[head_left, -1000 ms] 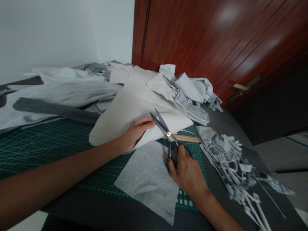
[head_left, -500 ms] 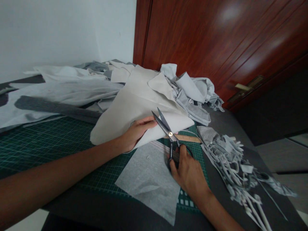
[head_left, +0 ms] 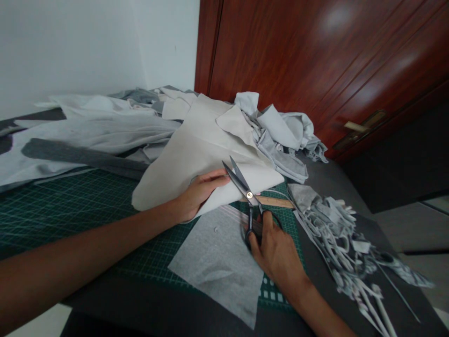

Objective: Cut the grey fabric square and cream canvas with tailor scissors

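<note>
Scissors (head_left: 249,195) open in right hand (head_left: 277,245), left hand (head_left: 199,192) on cream cloth (head_left: 206,140)

Right grip: clamped on the scissor handles, thumb in one loop, fingers around the other. Blades spread, pointing far and slightly left, over the near folded part of the cream cloth. Tips close to the left fingertips. Can't tell if the blades touch the cloth.

Left grip: closed on the cream cloth at its fold, fingers pointing right. Undersides of the fingers hidden.

Cream cloth: mid-desk, large, folded over at the near right, running to the far side. Its left part lies over the green cutting mat (head_left: 70,206).

Near side: grey cloth piece (head_left: 217,264) on the mat, near corner past the mat edge onto the dark desk (head_left: 140,299). Wooden ruler (head_left: 273,201) pokes out right of the scissors, partly covered.

Right: tangled heap of grey and white scraps (head_left: 329,220) on the desk, just beside the mat.

Far right: pile of crumpled pale grey cloth (head_left: 287,131), next to the cream cloth.

Left: long white cloth (head_left: 112,133) with a dark grey strip (head_left: 84,157) across it.

Behind: red-brown door (head_left: 298,56) with metal handle (head_left: 358,126), pale wall (head_left: 87,47) to the left.
</note>
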A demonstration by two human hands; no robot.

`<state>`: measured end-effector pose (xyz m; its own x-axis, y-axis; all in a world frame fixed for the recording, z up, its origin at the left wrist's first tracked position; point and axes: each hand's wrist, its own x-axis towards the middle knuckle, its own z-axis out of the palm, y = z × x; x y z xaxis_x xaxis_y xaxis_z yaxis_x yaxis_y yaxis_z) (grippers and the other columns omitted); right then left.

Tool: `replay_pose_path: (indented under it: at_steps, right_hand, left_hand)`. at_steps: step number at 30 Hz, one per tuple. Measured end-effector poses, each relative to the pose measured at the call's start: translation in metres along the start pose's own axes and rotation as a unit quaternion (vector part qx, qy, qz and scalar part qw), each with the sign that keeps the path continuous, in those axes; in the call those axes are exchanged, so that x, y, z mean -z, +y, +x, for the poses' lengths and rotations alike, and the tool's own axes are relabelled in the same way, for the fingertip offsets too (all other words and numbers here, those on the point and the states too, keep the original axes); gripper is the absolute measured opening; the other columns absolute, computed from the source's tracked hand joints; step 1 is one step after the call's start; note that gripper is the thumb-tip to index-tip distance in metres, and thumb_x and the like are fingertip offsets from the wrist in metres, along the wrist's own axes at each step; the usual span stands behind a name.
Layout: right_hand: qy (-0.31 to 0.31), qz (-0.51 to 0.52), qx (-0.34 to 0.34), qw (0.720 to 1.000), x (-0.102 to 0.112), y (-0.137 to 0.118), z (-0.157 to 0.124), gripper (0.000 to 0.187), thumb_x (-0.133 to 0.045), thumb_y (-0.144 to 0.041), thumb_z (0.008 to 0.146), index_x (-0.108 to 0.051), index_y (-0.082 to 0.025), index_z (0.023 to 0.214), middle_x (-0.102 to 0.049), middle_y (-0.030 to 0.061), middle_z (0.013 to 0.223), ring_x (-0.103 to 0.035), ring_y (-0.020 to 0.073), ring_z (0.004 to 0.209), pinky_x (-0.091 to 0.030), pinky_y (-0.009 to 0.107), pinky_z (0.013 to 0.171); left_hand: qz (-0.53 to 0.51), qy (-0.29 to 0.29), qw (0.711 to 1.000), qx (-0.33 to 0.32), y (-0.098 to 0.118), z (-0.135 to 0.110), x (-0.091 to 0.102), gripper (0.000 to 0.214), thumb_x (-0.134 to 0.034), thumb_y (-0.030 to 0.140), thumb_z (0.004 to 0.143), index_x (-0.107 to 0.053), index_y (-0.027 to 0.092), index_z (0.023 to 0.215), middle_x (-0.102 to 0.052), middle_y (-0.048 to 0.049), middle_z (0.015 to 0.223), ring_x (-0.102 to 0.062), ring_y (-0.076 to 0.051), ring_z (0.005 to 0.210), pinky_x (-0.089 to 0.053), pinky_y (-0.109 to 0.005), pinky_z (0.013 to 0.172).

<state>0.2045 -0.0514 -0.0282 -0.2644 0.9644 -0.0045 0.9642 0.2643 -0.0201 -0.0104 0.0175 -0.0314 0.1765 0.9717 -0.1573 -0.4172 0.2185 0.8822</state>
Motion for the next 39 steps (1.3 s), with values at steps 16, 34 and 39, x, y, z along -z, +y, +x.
replay_pose_path:
  at_steps: [16, 34, 39]
  right_hand:
    - [-0.003, 0.007, -0.003, 1.000, 0.0027, -0.0011, 0.0013, 0.014, -0.053, -0.020, 0.097, -0.039, -0.021, 0.101, -0.068, 0.0074, 0.089, -0.074, 0.0267, 0.080, -0.048, 0.031, 0.063]
    - [0.013, 0.008, -0.003, 1.000, 0.0016, 0.0004, 0.0011, 0.013, -0.051, -0.020, 0.095, -0.040, -0.021, 0.100, -0.070, 0.0071, 0.090, -0.074, 0.0257, 0.078, -0.046, 0.030, 0.064]
    - [-0.005, 0.002, -0.008, 1.000, 0.0038, 0.0006, 0.0013, 0.013, -0.051, -0.020, 0.096, -0.040, -0.020, 0.103, -0.071, 0.0096, 0.092, -0.074, 0.0258, 0.081, -0.046, 0.030, 0.066]
  left_hand:
    - [-0.022, 0.034, 0.999, 0.013, 0.0018, -0.0002, -0.0012, 0.025, -0.083, 0.028, 0.075, -0.079, 0.022, 0.099, -0.075, -0.0010, 0.084, -0.061, -0.013, 0.069, -0.045, -0.022, 0.059]
    - [-0.018, 0.046, 0.999, 0.017, 0.0009, -0.0003, -0.0007, 0.022, -0.082, 0.027, 0.075, -0.081, 0.023, 0.097, -0.076, -0.0017, 0.084, -0.062, -0.013, 0.068, -0.048, -0.021, 0.057]
    - [-0.014, 0.038, 0.999, 0.021, 0.0011, -0.0005, -0.0008, 0.021, -0.081, 0.027, 0.077, -0.081, 0.022, 0.098, -0.076, -0.0014, 0.083, -0.062, -0.013, 0.069, -0.048, -0.021, 0.059]
